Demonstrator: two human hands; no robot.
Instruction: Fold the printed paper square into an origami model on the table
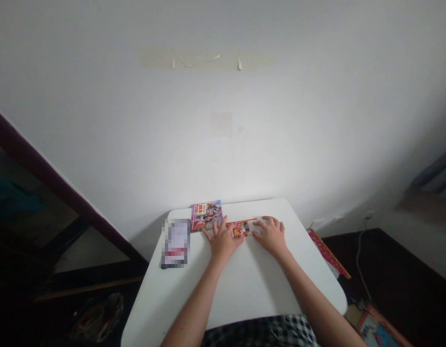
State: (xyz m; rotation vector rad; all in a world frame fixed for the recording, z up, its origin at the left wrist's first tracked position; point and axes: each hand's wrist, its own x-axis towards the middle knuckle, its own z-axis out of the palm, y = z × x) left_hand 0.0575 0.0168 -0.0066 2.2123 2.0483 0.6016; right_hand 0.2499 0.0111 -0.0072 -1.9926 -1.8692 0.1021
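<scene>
Loosely splayed, my left hand is overlapping a flat, rectangular, red printed packet, apparently steadying it; my right hand, clasping nothing, is flanking it.

1 wht. tabletop; 2 hands, i.e. 1 L hand + 1 R hand; 1 pink leaflet; 1 red printed pc.; 1 blurred phone-like obj.; 1 cable.

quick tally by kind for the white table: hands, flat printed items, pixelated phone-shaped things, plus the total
Hands: 2 (left hand, right hand)
Flat printed items: 2 (pink printed item, red printed item)
Pixelated phone-shaped thing: 1
Total: 5
</scene>
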